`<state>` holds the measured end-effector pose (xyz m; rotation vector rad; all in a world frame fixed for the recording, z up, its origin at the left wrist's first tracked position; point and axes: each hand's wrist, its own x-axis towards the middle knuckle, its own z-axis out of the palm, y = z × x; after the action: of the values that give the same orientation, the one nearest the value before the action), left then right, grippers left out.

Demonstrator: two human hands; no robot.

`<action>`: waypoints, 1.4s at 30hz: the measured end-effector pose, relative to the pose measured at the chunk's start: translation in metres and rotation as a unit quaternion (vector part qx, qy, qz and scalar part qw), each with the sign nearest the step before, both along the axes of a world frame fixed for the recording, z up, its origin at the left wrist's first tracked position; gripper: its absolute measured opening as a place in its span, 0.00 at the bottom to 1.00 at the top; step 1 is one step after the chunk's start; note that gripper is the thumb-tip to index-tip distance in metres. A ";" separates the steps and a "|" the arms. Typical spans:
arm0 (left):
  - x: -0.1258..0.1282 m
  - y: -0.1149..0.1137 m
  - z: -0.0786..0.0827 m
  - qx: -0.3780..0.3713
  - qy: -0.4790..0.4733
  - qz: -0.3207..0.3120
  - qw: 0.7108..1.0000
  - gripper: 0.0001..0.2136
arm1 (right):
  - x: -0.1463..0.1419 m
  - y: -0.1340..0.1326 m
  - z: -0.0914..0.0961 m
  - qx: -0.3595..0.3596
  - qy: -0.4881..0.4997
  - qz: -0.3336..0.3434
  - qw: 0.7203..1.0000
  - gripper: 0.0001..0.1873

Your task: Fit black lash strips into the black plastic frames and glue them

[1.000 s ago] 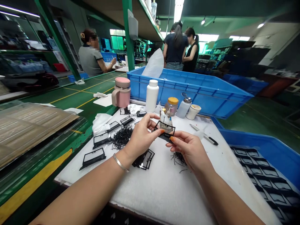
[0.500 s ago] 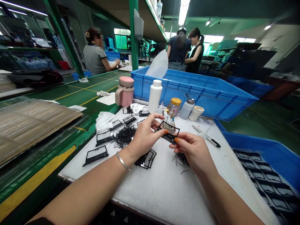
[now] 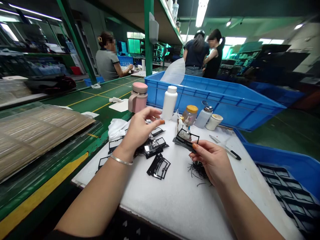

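Observation:
My right hand [image 3: 212,155] pinches a thin black plastic frame [image 3: 183,144] by its right end. The frame is tilted above the white work board [image 3: 175,203]. My left hand [image 3: 142,128] is apart from it, with thumb and fingers spread and nothing visible between them. Below the left hand lie more black frames [image 3: 157,146], partly covering a heap of thin black strands. Nearer to me, a few black frames [image 3: 159,167] overlap on the board. Under my right hand sits a smaller pile of black strands [image 3: 197,170], partly hidden.
Behind the board stands a large blue crate [image 3: 215,103]. Along the back are a pink mug [image 3: 139,98], a white bottle [image 3: 170,102], a yellow-lidded jar [image 3: 190,115] and a pump bottle [image 3: 203,116]. A craft knife [image 3: 232,152] lies right. Another blue crate [image 3: 282,155] holds black frames.
My left hand has let go of the black frame and moved left, its fingers opening. The right hand keeps the frame. The view has shifted slightly.

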<state>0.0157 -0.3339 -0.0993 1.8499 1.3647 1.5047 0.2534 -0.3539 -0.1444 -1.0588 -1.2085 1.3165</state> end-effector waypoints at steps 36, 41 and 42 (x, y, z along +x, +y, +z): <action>-0.027 0.027 -0.036 -0.204 0.352 0.118 0.906 0.10 | -0.006 0.003 -0.001 0.008 -0.004 0.035 0.999 0.22; -0.030 0.029 -0.037 -0.214 0.349 0.112 0.905 0.11 | -0.006 0.004 0.001 0.005 -0.007 0.033 0.999 0.24; -0.030 0.029 -0.037 -0.218 0.350 0.110 0.905 0.11 | -0.006 0.004 0.001 0.005 -0.007 0.034 0.999 0.24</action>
<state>-0.0148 -0.3050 -0.1359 2.0463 2.0766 0.5071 0.2477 -0.3501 -0.1431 -1.0298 -1.2687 1.3558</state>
